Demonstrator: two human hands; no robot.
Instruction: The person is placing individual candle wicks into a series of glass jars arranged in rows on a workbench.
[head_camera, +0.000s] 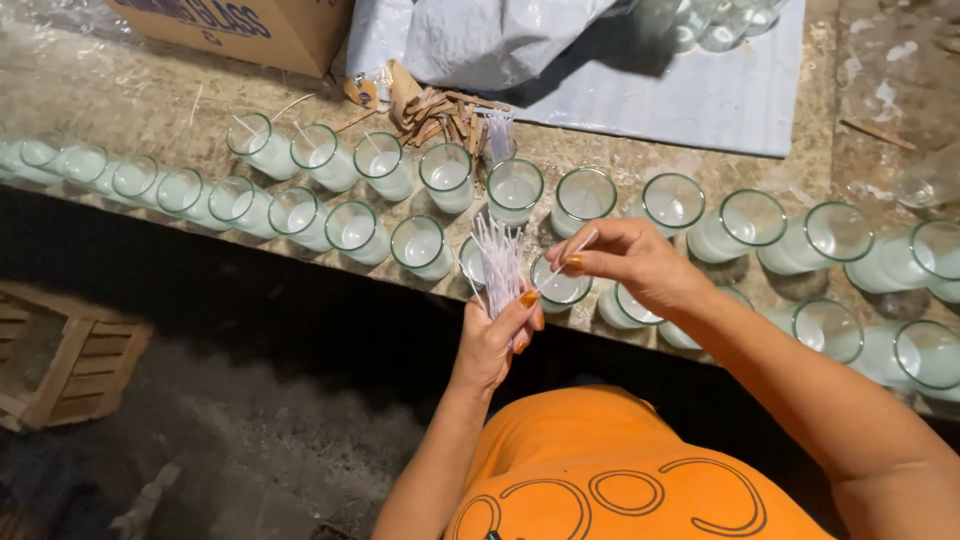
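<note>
L hand (495, 335) is closed round a wick bundle (498, 262), tips fanned upward, just in front of the desk (150, 100) edge. R hand (625, 262) pinches one wick (570, 255) betw. thumb & forefinger, other fingers loosely curled, over a wax-filled glass (560, 283) in the near row. Glasses stand in 2 rows, rims nearly touching; wood sticks (440, 110) & a cardboard box (250, 30) lie behind.

Risks, as I judge: wick may go in off-centre or lean. Near row sits close to the edge, so a wrist knock could tip one off. Loose L grip could spill the bundle.
</note>
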